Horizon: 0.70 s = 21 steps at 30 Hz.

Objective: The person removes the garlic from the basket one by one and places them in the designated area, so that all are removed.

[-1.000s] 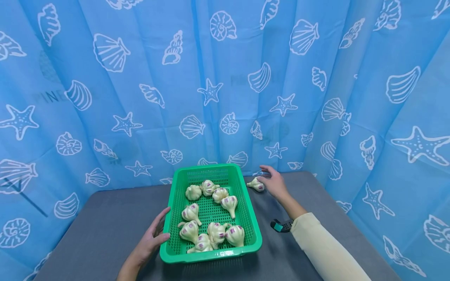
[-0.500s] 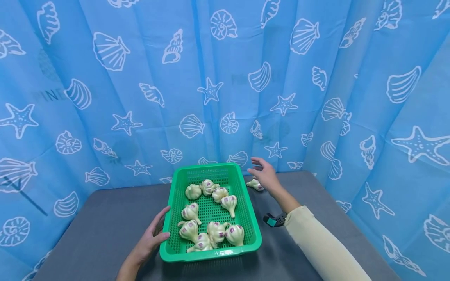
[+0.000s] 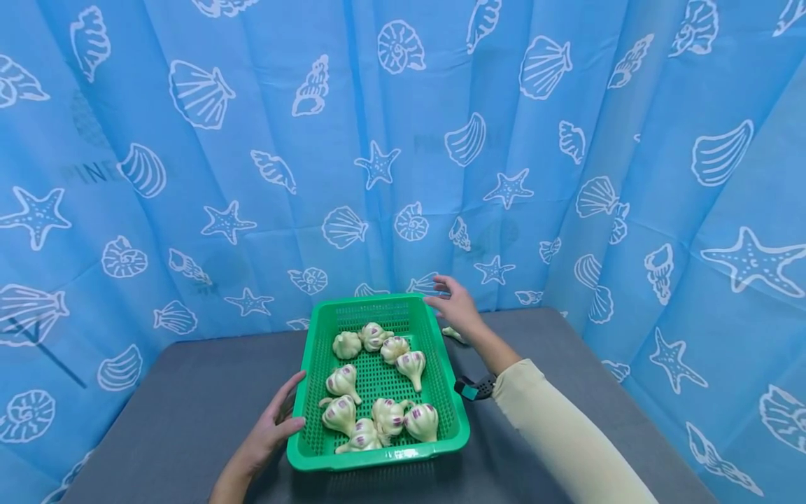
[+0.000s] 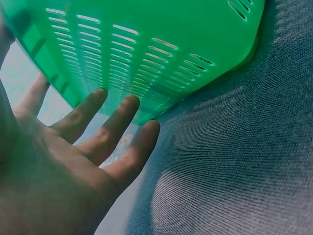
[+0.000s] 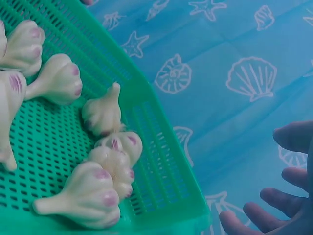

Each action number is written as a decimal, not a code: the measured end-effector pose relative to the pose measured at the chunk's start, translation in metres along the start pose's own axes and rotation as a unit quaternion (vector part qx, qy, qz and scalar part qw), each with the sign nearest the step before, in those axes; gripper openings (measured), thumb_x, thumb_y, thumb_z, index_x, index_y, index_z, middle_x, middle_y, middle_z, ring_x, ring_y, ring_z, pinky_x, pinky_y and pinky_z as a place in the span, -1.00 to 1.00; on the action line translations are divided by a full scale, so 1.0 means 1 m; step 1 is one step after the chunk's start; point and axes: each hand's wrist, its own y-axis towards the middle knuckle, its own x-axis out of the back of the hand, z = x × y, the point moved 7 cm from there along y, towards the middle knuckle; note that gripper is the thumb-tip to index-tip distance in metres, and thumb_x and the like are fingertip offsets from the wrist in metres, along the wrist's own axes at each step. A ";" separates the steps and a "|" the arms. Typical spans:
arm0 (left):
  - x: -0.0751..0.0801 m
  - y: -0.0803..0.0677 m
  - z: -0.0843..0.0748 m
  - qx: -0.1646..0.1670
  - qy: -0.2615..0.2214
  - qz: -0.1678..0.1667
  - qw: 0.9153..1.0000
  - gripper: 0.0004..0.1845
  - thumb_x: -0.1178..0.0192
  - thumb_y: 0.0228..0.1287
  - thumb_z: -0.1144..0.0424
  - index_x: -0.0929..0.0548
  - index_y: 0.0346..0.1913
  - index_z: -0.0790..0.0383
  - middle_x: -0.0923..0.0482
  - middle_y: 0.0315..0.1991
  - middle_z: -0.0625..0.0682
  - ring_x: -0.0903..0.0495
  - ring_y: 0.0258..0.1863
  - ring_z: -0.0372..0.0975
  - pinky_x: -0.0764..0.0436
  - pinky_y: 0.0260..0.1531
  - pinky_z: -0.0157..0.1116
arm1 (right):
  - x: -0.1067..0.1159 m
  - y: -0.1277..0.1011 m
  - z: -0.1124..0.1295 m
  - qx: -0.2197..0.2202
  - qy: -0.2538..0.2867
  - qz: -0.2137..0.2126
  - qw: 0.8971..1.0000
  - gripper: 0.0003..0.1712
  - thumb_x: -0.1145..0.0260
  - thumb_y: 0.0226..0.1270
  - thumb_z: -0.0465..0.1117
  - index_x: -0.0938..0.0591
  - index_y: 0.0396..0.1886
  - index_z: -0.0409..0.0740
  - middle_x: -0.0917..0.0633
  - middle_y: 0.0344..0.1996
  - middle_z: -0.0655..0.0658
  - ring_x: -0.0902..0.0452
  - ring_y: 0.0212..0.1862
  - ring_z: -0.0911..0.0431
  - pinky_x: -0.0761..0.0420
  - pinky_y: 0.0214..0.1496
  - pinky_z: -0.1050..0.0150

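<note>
The right hand (image 3: pixel 458 306) hovers empty, fingers spread and relaxed, above the far right corner of a green basket (image 3: pixel 450 399). The left hand (image 3: pixel 272 430) rests with straight fingers against the basket's near left wall, holding nothing. The basket sits in the middle of a grey tabletop (image 3: pixel 176 406), toward its far edge, and holds about nine garlic bulbs (image 3: pixel 411 364).

One loose garlic bulb (image 3: pixel 452 333) lies on the tabletop just beside the basket's right wall, partly hidden behind the right wrist. Judging from this, most bulbs are in the basket and that one remains outside.

The left wrist view shows the fingertips (image 4: pixel 128 105) touching the slotted wall, which the head view leaves unclear. The right wrist view shows the hand's fingers (image 5: pixel 288 137) apart and empty beyond the basket rim, against a blue seashell curtain (image 3: pixel 189 140).
</note>
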 end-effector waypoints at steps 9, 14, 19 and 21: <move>-0.001 0.000 0.000 -0.002 -0.003 0.003 1.000 -0.25 -0.01 0.43 0.32 0.09 0.56 0.11 0.15 0.49 0.38 -0.02 0.39 0.29 -0.48 0.02 -0.30 | -0.015 0.000 -0.002 -0.027 -0.006 0.017 0.999 -0.35 -0.28 0.38 -0.21 -0.31 0.42 -0.18 -0.37 0.32 -0.32 -0.33 0.30 -0.18 -0.51 0.09 -0.05; 0.000 0.000 0.000 -0.001 -0.006 0.005 1.000 -0.24 0.00 0.43 0.32 0.10 0.57 0.11 0.15 0.49 0.39 -0.02 0.39 0.29 -0.48 0.02 -0.28 | -0.022 0.001 -0.004 -0.035 -0.015 0.024 0.999 -0.32 -0.31 0.36 -0.20 -0.31 0.42 -0.19 -0.37 0.32 -0.31 -0.35 0.28 -0.19 -0.54 0.05 -0.04; 0.000 0.000 -0.001 -0.001 0.000 0.003 1.000 -0.25 -0.01 0.43 0.31 0.09 0.56 0.10 0.15 0.49 0.38 -0.02 0.39 0.29 -0.45 0.04 -0.24 | -0.030 0.000 -0.004 -0.043 -0.019 0.031 0.998 -0.32 -0.33 0.33 -0.20 -0.33 0.40 -0.17 -0.38 0.31 -0.32 -0.39 0.24 -0.21 -0.55 0.03 -0.05; 0.000 0.000 -0.001 -0.002 0.000 0.003 1.000 -0.25 -0.01 0.43 0.31 0.08 0.56 0.10 0.14 0.49 0.38 -0.02 0.39 0.28 -0.45 0.04 -0.24 | -0.033 0.000 -0.003 -0.048 -0.025 0.035 0.998 -0.30 -0.34 0.31 -0.19 -0.33 0.41 -0.17 -0.38 0.31 -0.32 -0.40 0.23 -0.22 -0.56 0.02 -0.05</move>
